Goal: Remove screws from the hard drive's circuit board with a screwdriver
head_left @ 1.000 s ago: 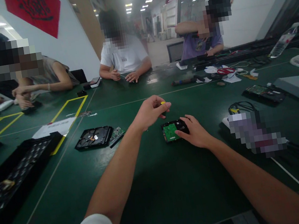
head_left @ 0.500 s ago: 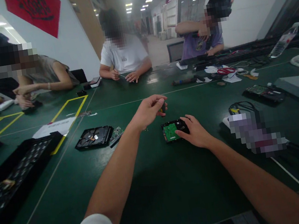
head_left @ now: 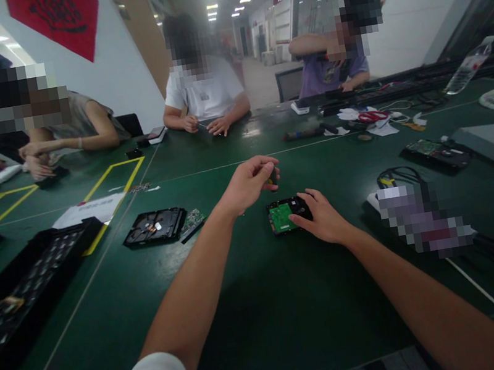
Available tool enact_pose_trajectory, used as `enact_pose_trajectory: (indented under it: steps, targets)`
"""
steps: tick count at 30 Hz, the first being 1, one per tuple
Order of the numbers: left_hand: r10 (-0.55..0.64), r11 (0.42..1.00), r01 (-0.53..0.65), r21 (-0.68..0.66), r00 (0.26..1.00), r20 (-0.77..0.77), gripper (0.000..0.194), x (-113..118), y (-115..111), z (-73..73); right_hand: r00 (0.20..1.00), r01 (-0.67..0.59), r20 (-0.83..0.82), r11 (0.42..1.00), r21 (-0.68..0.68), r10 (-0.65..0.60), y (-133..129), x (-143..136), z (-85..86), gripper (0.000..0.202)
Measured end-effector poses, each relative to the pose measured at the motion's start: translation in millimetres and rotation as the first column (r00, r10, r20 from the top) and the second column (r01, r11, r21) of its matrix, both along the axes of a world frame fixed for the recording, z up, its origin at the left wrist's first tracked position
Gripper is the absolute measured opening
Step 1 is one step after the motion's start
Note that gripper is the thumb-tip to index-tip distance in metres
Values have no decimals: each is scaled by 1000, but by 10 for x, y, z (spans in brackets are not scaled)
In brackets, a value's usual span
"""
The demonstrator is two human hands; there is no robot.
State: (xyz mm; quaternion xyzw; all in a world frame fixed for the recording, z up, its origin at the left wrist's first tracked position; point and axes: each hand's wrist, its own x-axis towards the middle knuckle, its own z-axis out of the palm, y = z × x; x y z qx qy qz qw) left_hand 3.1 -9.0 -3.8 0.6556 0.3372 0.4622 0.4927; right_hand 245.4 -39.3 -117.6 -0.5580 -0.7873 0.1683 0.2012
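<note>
Fingers of the left hand [head_left: 247, 185] pinch a small dark screwdriver [head_left: 270, 179] above the flat, rectangular drive [head_left: 285, 214], whose green circuit board faces up on the matte green table [head_left: 257, 308]. Right hand [head_left: 322, 220] presses flat on the drive's black edge.

No text can be read. The red hanging [head_left: 56, 18] on the wall bears dark brush characters, cut off and illegible. The white sheet [head_left: 89, 210] on the tabletop [head_left: 266, 307] carries a red line of print, too blurred to make out.
</note>
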Motion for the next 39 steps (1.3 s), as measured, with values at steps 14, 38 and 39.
enact_pose_trajectory:
  steps: [14, 38, 39]
  targets:
    - [-16, 1000, 17, 23, 999, -28, 23, -20, 15, -18, 1000, -2, -2, 1000, 14, 2, -5, -9, 1, 90]
    - [-4, 1000, 4, 11, 1000, -19, 22, -8, 6, -16, 1000, 5, 8, 1000, 1, -5, -1, 4, -8, 89]
    - [-2, 1000, 2, 10, 1000, -17, 22, -7, 9, -18, 1000, 3, 11, 1000, 3, -3, 0, 4, -9, 89]
